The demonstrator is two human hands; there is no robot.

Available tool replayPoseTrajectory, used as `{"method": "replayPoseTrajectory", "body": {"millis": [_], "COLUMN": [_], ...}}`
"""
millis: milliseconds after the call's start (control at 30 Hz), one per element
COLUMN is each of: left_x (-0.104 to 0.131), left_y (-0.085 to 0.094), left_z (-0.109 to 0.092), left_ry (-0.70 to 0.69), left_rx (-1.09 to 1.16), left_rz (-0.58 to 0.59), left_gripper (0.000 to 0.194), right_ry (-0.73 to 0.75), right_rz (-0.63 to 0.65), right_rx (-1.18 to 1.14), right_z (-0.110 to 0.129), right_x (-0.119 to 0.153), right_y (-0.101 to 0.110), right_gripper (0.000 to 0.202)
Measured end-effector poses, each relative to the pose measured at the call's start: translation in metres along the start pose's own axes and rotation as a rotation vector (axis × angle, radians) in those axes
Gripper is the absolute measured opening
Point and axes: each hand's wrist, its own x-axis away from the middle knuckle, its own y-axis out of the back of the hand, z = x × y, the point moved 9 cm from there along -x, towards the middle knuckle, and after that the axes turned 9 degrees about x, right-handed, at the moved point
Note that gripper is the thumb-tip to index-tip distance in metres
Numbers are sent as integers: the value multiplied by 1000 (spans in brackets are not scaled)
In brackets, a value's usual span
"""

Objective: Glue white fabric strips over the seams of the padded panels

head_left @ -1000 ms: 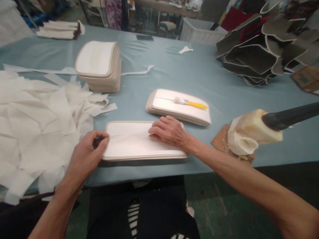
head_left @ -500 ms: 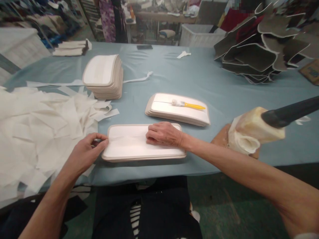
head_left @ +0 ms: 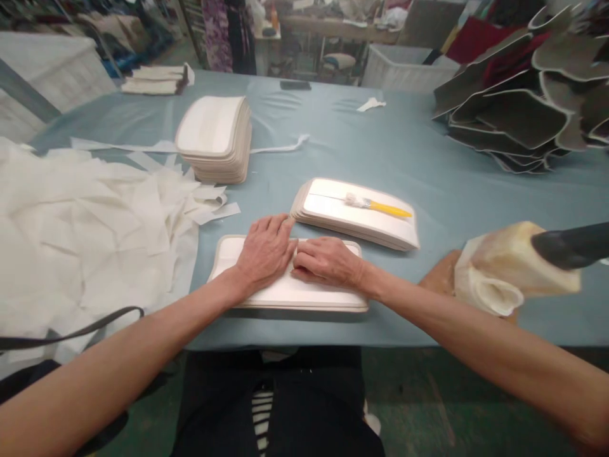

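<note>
A white rectangular panel with a beige edge [head_left: 304,295] lies in front of me, with at least one more beneath it. My left hand [head_left: 269,251] rests palm down on its middle, fingers extended toward the far edge. Beside it, my right hand [head_left: 326,263] is curled on the panel; whatever its fingers may hold is hidden. Just behind lies a low stack of similar panels [head_left: 328,193], bearing a brush with a yellow handle [head_left: 387,209].
Loose white strips [head_left: 95,235] cover the left side. A taller panel stack [head_left: 212,127] stands at the back left. Grey curved pieces [head_left: 514,120] are piled at the back right. Near my right forearm is a cream-coloured block [head_left: 514,260] with a black handle.
My left hand has moved from the panel's left edge to its middle, beside my right hand, and now lies flatter. My right hand stays curled on the panel. The view has shifted slightly.
</note>
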Motion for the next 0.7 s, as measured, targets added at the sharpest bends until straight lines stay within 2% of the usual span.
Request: {"method": "replayPoseTrajectory", "body": {"millis": [167, 367, 500, 700], "left_x": [14, 30, 37, 33], "left_y": [9, 24, 32, 49], "left_z": [34, 68, 76, 80], "left_ry": [29, 104, 134, 152], "left_rx": [-38, -137, -145, -165], "left_rz": [-6, -7, -1, -10], "left_gripper": [57, 58, 58, 57], "right_ry": [-6, -30, -47, -28], "right_rz": [-23, 13, 39, 84], "right_rx": [2, -45, -60, -51], "right_z": [0, -2, -4, -4], "right_x": [-1, 0, 0, -2], "right_y": [6, 4, 2, -3], "right_gripper": [38, 37, 37, 38]}}
